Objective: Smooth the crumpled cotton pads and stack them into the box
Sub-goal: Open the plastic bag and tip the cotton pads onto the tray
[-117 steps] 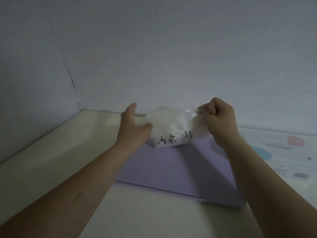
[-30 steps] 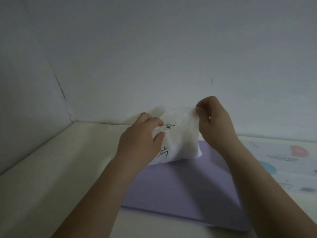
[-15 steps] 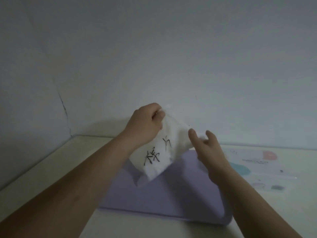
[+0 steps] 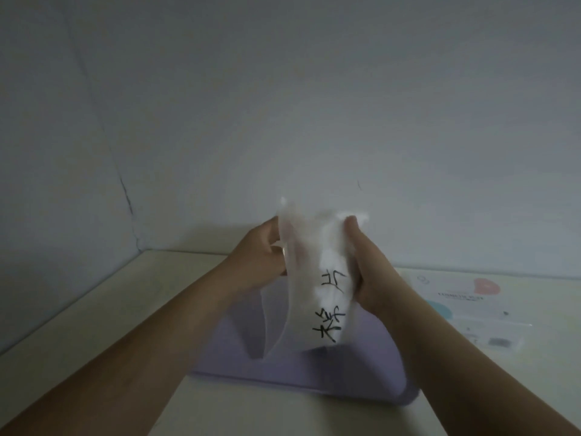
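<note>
Hands share one load: left hand (image 4: pixel 257 256) and right hand (image 4: pixel 367 272) each curl around opposite sides of a translucent plastic pouch marked with black handwriting (image 4: pixel 311 297). It hangs upright, long axis vertical, with white cotton pads (image 4: pixel 330 259) inside, above a lilac mat (image 4: pixel 345 372) on the cream bench (image 4: pixel 251 413). No box is visible. Grey wall (image 4: pixel 314 89) stands behind.

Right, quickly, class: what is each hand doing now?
Left hand: grips the left edge of the clear plastic bag of white cotton pads, marked in black ink.
Right hand: grips the same bag's right side.
</note>
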Demonstrator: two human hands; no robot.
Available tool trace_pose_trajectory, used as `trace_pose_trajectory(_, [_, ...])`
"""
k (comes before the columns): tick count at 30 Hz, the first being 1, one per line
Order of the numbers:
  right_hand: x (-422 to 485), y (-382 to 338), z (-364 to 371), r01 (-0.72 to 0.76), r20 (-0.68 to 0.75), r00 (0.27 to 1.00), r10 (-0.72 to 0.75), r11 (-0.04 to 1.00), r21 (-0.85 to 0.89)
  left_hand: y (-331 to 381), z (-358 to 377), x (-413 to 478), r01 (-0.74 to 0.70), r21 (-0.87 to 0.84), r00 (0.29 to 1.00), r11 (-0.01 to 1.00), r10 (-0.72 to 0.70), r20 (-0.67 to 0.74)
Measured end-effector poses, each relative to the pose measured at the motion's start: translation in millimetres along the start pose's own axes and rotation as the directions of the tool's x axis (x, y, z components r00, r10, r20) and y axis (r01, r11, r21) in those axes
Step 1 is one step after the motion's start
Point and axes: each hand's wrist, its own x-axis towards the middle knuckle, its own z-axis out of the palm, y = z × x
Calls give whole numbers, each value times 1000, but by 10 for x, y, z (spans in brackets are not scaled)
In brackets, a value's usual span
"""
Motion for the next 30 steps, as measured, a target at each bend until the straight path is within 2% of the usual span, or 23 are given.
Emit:
trace_pose_trajectory(4, [43,-125,84,106,-47,992,-116,978,-178,-34,122,61,-31,9,994,999,30,108])
trace_pose_trajectory(7, [50,-170,110,116,-34,991,-133,943,-310,-72,242,166,-108,43,994,993,107,34])
trace_pose_trajectory(9, [45,-208,128,138,-51,984,-170,914,-381,-118,300,232,-115,5,993,993,115,-16])
trace_pose_trajectory(12, [47,-272,99,191,-164,945,-282,886,-423,-171,360,300,-119,-27,992,993,117,-47])
trace_pose_trajectory(14, [79,-298,60,201,-273,908,-318,901,-384,-203,384,295,-154,104,988,983,156,-12])
trace_pose_trajectory(18, [176,-363,-42,219,-364,860,-357,903,-370,-351,179,173,-21,288,1000,957,26,-14])
trace_pose_trajectory(21, [210,-388,-62,226,-350,864,-361,900,-372,-546,-116,69,13,472,988,882,-83,128])
trace_pose_trajectory(23, [230,-360,-60,218,-320,881,-348,899,-379,-649,-145,30,55,496,968,867,-169,188])
trace_pose_trajectory(25, [239,-304,-38,210,-293,897,-331,902,-377,-708,-93,16,91,453,965,887,-191,180])
trace_pose_trajectory(27, [234,-272,-27,222,-267,902,-340,894,-388,-702,-29,61,68,522,988,850,-129,82])
trace_pose_trajectory(29, [193,-263,-15,210,-215,920,-328,875,-437,-634,17,99,-15,658,999,753,40,-23])
trace_pose_trajectory(30, [168,-254,-9,178,-180,939,-293,862,-476,-584,48,102,-48,667,993,743,105,-45])
